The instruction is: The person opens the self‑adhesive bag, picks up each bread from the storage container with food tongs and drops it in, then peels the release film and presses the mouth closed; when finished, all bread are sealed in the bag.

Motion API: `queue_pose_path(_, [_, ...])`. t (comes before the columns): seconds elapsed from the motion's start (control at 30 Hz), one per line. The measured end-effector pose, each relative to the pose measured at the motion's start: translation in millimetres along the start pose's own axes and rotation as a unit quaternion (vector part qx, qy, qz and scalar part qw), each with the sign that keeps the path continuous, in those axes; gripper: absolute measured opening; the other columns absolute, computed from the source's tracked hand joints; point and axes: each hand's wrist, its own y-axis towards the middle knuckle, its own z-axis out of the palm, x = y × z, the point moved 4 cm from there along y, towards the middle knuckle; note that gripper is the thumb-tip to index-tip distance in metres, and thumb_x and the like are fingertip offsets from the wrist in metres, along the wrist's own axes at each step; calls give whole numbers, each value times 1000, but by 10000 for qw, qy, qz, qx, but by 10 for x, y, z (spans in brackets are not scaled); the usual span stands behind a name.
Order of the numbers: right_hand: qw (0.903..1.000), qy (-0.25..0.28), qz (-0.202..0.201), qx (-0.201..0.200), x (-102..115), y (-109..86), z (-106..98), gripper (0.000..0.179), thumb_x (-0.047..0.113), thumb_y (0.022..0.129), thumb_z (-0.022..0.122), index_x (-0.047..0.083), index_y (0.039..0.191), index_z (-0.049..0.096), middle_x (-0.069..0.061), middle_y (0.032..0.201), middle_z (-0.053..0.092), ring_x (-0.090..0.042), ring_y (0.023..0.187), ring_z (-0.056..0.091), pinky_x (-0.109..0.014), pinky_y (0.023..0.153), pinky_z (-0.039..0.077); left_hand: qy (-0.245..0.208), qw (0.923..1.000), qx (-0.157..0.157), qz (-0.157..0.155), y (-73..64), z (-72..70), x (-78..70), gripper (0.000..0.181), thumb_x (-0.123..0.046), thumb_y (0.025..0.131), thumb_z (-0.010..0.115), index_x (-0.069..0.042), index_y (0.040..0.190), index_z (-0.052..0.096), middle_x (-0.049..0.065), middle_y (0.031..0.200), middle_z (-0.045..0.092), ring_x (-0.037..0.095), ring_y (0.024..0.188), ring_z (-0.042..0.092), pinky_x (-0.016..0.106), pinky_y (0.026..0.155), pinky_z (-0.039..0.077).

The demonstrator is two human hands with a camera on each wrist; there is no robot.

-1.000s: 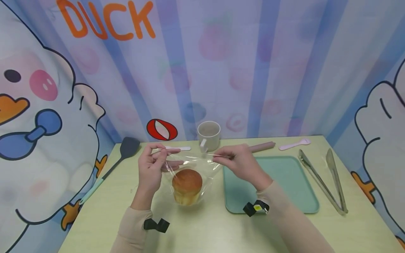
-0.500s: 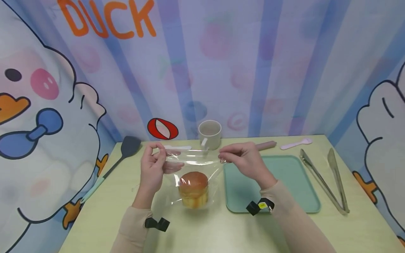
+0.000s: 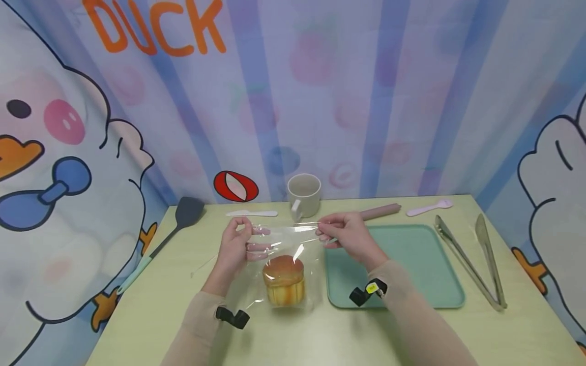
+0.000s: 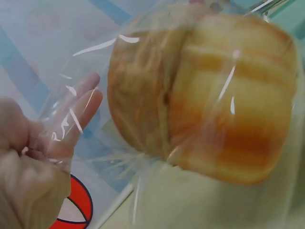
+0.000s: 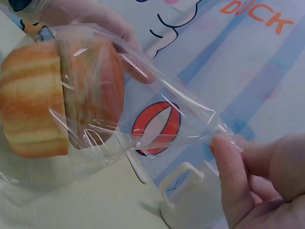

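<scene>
A bread bun (image 3: pixel 284 282) with a browned top sits inside a clear plastic bag (image 3: pixel 297 236), its top edge stretched between both hands. At the bag's upper left corner, my left hand (image 3: pixel 235 246) pinches the film between thumb and index finger, its other fingers spread behind the film. Thumb and fingertips of my right hand (image 3: pixel 350 236) pinch the upper right corner. The left wrist view shows the bun (image 4: pixel 224 95) close up behind shiny film. In the right wrist view the right hand (image 5: pixel 257 176) holds a gathered corner of the bag (image 5: pixel 190 119).
Behind the bag stand a white mug (image 3: pixel 304 193) and a white plastic knife (image 3: pixel 252 213). A green tray (image 3: pixel 403 269) lies right, beside metal tongs (image 3: pixel 467 264), a pink fork (image 3: pixel 430 207) and a mauve handle (image 3: pixel 382 211). Far left rests a spatula (image 3: pixel 169 239).
The bag with the bun has moved slightly right and toward me. Its top edge is straighter between the hands. My left hand has shifted right.
</scene>
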Motion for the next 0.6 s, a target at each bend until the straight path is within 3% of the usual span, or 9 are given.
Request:
queue_pose_path(0.23, [9958,322,825,230,-89,-18,37,35,0,104,60,-19,133,57,-11,92,74,-7,70,66,-21,64,60,127,9971,-181,-730,-14,-13,122,16,-25,114,44,-9,118,42,19,120,74,31,84,80,36,68,64])
queue_pose_path(0.47, [9972,-224,715,-76,-154,130,-32,35,6,105,62,-15,133,58,-17,99,74,-8,74,66,-21,64,59,201,9971,-166,-709,178,25,230,22,-25,114,45,-6,127,41,21,122,74,28,84,80,37,71,65])
queue_pose_path(0.6, [9962,-416,672,-355,-278,202,-48,34,8,106,60,-11,134,57,-19,107,74,-10,81,69,-23,69,60,72,9974,-291,-653,292,23,330,38,-26,114,45,-1,141,35,25,128,71,32,92,79,39,77,64])
